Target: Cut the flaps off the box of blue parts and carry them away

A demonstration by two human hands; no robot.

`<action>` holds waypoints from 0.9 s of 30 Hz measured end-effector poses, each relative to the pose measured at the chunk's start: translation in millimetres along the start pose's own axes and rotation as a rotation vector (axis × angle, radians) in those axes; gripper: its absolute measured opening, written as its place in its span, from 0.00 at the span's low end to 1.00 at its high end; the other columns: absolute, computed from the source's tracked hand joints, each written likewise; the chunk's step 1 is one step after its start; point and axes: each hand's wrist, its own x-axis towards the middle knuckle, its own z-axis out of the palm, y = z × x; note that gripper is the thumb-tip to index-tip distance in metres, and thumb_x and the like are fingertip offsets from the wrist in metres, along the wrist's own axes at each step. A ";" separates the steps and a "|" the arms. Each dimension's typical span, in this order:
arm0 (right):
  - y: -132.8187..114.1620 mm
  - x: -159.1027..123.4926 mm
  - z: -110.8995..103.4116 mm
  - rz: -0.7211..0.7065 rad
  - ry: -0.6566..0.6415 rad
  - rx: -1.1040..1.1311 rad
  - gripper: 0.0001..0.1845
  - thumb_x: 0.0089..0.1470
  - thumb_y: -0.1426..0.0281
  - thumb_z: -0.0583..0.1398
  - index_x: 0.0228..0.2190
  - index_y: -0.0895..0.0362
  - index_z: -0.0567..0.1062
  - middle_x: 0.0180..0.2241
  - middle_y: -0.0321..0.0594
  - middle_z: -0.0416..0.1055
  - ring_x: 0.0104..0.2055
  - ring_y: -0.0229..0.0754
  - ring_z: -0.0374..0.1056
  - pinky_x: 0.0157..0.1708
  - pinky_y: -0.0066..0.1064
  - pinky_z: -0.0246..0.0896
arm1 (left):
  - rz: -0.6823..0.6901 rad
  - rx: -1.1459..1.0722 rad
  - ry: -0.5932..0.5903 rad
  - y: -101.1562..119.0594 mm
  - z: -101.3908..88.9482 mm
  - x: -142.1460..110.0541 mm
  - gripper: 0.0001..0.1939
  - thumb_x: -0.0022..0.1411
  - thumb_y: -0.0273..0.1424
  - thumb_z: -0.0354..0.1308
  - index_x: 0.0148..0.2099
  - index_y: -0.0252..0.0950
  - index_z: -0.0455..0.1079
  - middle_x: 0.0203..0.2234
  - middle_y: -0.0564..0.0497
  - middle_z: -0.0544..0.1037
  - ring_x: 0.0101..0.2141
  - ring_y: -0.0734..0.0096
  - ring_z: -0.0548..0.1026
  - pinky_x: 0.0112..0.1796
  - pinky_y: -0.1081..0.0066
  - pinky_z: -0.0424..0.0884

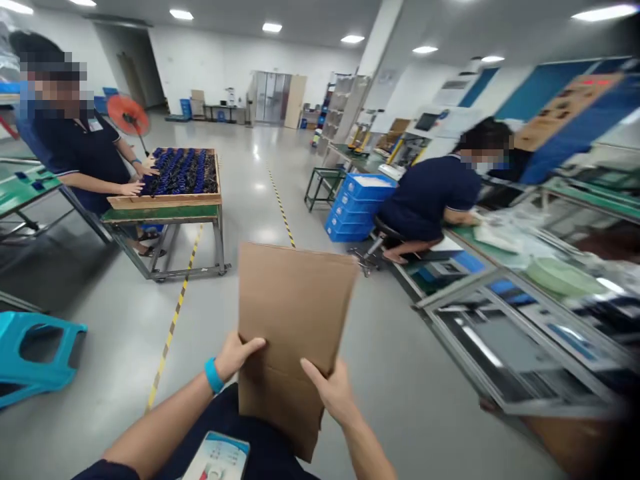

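Note:
A flat, folded piece of brown cardboard (295,300) is held up in front of my body, over the grey floor. My left hand (239,355), with a blue band at the wrist, grips its left edge; the thumb lies on the near face and the fingers are hidden behind. On the right edge, lower down, my right hand (331,387) clasps it the same way, thumb in front. The cardboard's lower end hangs close to my dark clothing, where a badge card (217,457) shows at the bottom.
At left, a person stands at a wheeled cart (165,212) bearing a wooden tray of dark blue parts. A turquoise stool (65,360) is nearer. On the right, another person sits by stacked blue crates (355,210) and a cluttered workbench (500,263). Yellow-black tape (175,320) marks the floor.

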 end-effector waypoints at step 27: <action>112.4 1071.0 -29.3 -0.455 -0.149 -0.601 0.42 0.58 0.51 0.64 0.64 0.53 0.56 0.60 0.52 0.64 0.61 0.60 0.61 0.57 0.56 0.59 | 0.214 -0.366 0.810 93.5 -212.8 1086.6 0.49 0.40 0.61 0.69 0.60 0.42 0.66 0.62 0.49 0.69 0.67 0.55 0.57 0.64 0.60 0.63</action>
